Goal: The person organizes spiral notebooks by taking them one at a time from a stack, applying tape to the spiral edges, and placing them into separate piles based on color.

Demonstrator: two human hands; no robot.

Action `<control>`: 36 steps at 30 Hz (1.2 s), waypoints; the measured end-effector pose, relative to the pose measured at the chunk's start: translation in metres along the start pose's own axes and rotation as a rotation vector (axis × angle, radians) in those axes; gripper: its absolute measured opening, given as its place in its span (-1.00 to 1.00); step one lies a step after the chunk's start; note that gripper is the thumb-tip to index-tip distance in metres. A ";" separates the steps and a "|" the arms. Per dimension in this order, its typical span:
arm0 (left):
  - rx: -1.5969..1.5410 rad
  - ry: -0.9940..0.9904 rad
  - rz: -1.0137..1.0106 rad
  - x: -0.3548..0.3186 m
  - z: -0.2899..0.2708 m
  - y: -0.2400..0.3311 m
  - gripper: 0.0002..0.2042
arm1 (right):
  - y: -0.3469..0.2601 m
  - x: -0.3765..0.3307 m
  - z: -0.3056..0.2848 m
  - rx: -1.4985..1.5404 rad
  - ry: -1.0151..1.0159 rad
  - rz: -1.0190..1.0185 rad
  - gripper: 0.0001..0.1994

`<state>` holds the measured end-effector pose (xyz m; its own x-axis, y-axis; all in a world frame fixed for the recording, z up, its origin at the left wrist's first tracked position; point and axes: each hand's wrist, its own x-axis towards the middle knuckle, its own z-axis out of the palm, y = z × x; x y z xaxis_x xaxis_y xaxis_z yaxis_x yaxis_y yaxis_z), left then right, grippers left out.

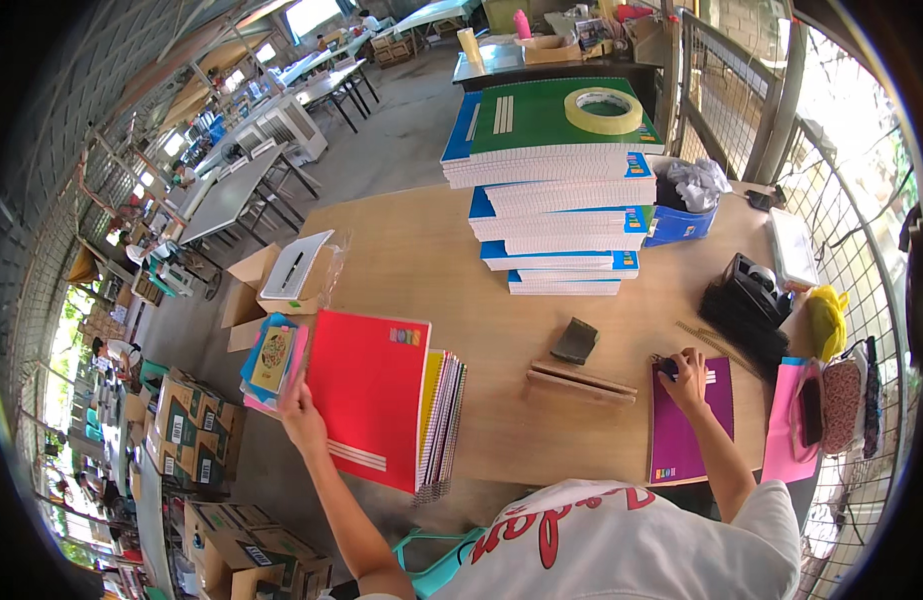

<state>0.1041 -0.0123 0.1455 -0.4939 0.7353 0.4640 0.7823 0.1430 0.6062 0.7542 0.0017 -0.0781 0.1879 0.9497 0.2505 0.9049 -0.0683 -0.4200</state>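
My left hand [299, 412] grips a glossy red notebook [369, 395]; my right hand [687, 377] presses flat on a purple notebook [686, 440] beside a wooden block [581, 382].

place: packing workshop | signs: stacked notebooks [556, 190], cardboard boxes [196, 425], rows of tables [231, 195]

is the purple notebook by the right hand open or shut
Shut. The purple notebook lies flat on the table with its cover showing and no pages in view; the right hand rests on its top edge.

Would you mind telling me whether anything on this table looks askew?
The tall stack of notebooks is staggered, its layers offset and overhanging. A roll of tape sits on top of it.
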 end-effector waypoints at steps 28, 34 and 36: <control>-0.149 -0.628 0.144 0.186 0.206 0.374 -0.66 | -0.240 0.311 -0.205 0.063 0.579 -0.492 -0.62; 0.173 -0.800 0.035 0.199 0.218 0.417 -0.53 | -0.244 0.322 -0.193 0.124 0.305 -0.341 -0.60; 0.342 -0.790 0.116 0.202 0.221 0.427 -0.53 | -0.245 0.323 -0.192 0.137 0.286 -0.316 -0.60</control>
<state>0.4228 0.3438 0.3554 -0.0950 0.9841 -0.1500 0.9452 0.1364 0.2966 0.6664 0.2670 0.2731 0.0258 0.7934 0.6081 0.8797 0.2709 -0.3908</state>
